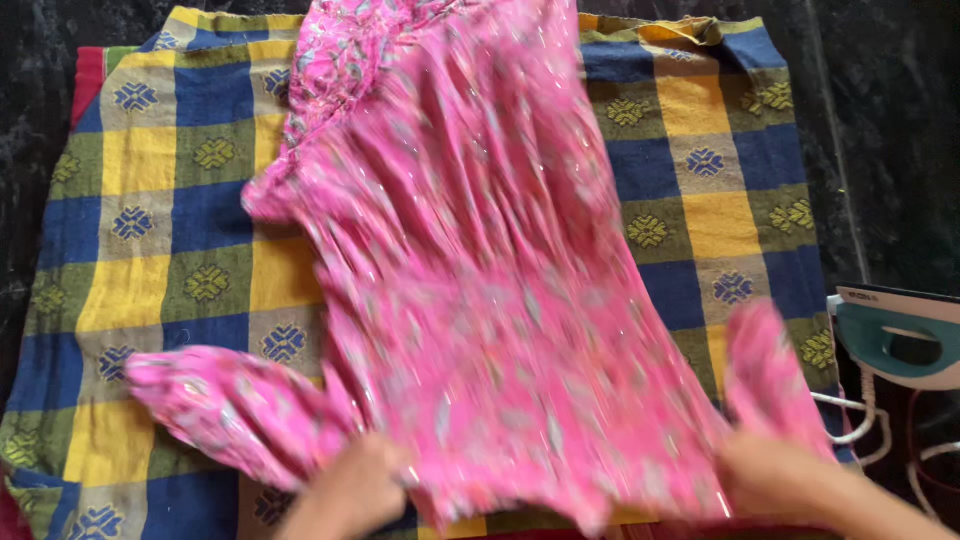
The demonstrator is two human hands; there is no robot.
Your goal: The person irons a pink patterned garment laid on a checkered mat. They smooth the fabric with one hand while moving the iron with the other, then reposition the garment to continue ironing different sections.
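1. Left hand (352, 485): fingers curled down onto the near edge of the pink dress (480, 290), pinching the fabric by the left shoulder. Fingertips are blurred and partly under the cloth, so exact closure is hard to read, but it looks like a grasp.
2. Right hand (785, 480): fingers clenched on the dress at the right shoulder, just below the right sleeve (765, 365), which stands up bunched above the knuckles.
3. Pose: both hands come in from the bottom edge, palms down, well apart, 1 at each shoulder, with the near end of the dress stretched between them. Right forearm runs off toward the bottom right corner.
4. Dress: pink floral print, motion-blurred, spread lengthwise away from the person over the checked blanket (140, 250); the hem end reaches the far edge. Left sleeve (225, 400) lies flat on the blanket, pointing left.
5. Blanket: blue, yellow and green checks, covering a dark counter (890, 120).
6. Iron (895, 340): teal and white, on the counter at the right edge beside the blanket, near the right hand but not touching; its white cord (860, 420) loops beneath it.
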